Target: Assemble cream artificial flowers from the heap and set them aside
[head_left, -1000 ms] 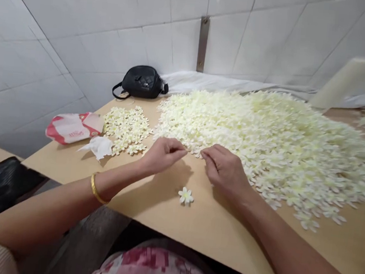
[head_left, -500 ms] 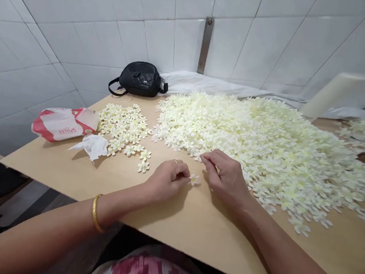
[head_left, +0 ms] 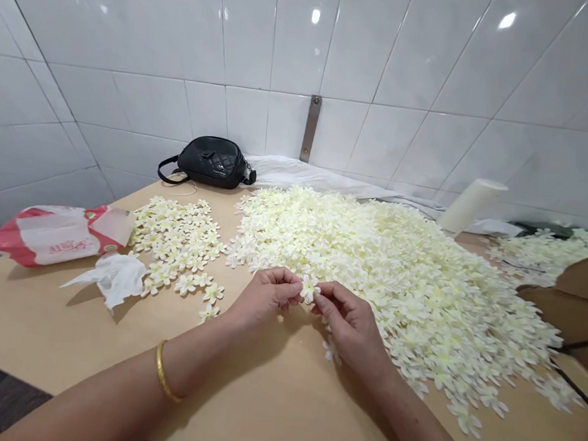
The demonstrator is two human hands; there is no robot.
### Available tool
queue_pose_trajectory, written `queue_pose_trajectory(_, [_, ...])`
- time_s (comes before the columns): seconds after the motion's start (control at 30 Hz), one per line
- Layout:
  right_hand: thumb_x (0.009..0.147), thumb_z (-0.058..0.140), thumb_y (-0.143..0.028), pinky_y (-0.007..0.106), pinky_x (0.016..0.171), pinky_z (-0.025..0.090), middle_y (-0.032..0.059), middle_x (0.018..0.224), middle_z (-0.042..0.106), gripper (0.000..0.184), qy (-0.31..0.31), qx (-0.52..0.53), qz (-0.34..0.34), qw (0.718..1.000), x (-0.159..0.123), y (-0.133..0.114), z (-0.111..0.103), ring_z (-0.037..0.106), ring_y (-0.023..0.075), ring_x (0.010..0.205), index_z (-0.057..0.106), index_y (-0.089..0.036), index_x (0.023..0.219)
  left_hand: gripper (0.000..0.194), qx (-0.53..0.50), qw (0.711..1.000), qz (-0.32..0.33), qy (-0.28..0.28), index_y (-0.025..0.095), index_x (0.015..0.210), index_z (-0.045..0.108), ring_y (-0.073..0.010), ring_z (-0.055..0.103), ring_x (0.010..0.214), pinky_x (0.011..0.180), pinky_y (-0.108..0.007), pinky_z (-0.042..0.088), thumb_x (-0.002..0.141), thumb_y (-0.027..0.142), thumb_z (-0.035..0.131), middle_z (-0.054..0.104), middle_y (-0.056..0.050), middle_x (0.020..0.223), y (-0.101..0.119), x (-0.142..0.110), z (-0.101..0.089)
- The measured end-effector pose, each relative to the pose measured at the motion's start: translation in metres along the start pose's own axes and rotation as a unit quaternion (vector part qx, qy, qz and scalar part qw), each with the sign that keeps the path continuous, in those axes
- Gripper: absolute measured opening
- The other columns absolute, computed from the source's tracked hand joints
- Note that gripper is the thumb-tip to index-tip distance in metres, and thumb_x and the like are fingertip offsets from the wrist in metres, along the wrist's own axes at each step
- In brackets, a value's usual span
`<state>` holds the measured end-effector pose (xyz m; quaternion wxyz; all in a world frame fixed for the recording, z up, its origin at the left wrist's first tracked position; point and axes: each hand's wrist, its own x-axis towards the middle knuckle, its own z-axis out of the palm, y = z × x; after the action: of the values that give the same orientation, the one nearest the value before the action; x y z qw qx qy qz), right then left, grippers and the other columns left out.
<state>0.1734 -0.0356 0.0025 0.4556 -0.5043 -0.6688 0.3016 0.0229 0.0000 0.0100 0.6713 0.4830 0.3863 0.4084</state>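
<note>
flower [head_left: 309, 288] is pinched between narrow fingertips of left hand [head_left: 266, 295] and right hand [head_left: 349, 325], held over table [head_left: 29, 320], just beside big pile [head_left: 397, 279]. loose flower [head_left: 331, 351] is lying just below right hand; small pile [head_left: 177, 244] is off to the left. risk: thin petals could be creased or torn by too hard a pinch. a slipped grip could drop flower into big pile, where it would be lost among the rest.

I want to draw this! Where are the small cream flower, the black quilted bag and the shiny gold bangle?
small cream flower [head_left: 309, 288]: head view, on its yellowish middle.
black quilted bag [head_left: 209, 162]: head view, on its front.
shiny gold bangle [head_left: 162, 378]: head view, on its curved band.
</note>
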Motion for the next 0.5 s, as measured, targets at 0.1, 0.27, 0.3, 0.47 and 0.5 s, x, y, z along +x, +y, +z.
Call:
queue_pose_trajectory(0.1, [0.082,0.044,-0.025,0.022,0.052,0.039,0.0002,0.063,0.052,0.016,0.015,-0.036,-0.015,0.999,-0.001,-0.003,0.002,0.047,0.0114,0.058,0.054,-0.016,0.073,0.015,0.015,1.000,0.006,0.019,0.014,0.069,0.052,-0.0058,0.040,0.046,0.047,-0.020,0.032,0.064,0.025,0.061,0.049,0.002,0.056,-0.002,-0.003,0.001])
queue_pose_trajectory(0.27, [0.081,0.045,-0.024,0.022,0.050,0.035,-0.0013,0.059,0.050,0.015,0.044,-0.092,-0.027,0.994,-0.001,-0.005,0.002,0.044,0.0107,0.054,0.053,-0.017,0.070,0.019,0.152,0.977,0.142,0.058,0.019,0.088,0.055,-0.0098,0.048,0.061,0.058,-0.024,0.040,0.070,0.026,0.056,0.054,0.000,0.075,0.001,-0.013,0.005])
queue_pose_trajectory(0.3, [0.081,0.045,-0.024,0.022,0.051,0.035,-0.0013,0.060,0.050,0.015,0.041,-0.096,-0.026,0.994,-0.001,-0.005,0.001,0.045,0.0108,0.055,0.053,-0.017,0.071,0.016,0.189,0.967,0.165,0.044,0.018,0.085,0.058,-0.0112,0.049,0.066,0.063,-0.025,0.040,0.071,0.025,0.055,0.055,-0.002,0.077,0.001,-0.014,0.006])
queue_pose_trajectory(0.47, [0.082,0.043,-0.021,0.023,0.054,0.037,-0.0002,0.064,0.053,0.014,0.016,-0.109,-0.044,0.993,-0.001,-0.006,0.002,0.048,0.0117,0.058,0.054,-0.017,0.073,0.013,0.128,0.986,0.105,-0.018,0.014,0.077,0.062,-0.0141,0.053,0.069,0.066,-0.027,0.041,0.072,0.023,0.053,0.059,-0.005,0.073,-0.006,-0.015,0.009])
queue_pose_trajectory(0.5, [0.082,0.042,-0.020,0.023,0.056,0.038,0.0003,0.066,0.053,0.015,0.007,-0.108,-0.056,0.993,-0.001,-0.006,0.003,0.049,0.0121,0.060,0.054,-0.017,0.074,0.012,0.094,0.992,0.085,-0.018,0.014,0.076,0.061,-0.0135,0.053,0.066,0.064,-0.027,0.041,0.070,0.022,0.055,0.058,-0.004,0.070,-0.008,-0.013,0.009])
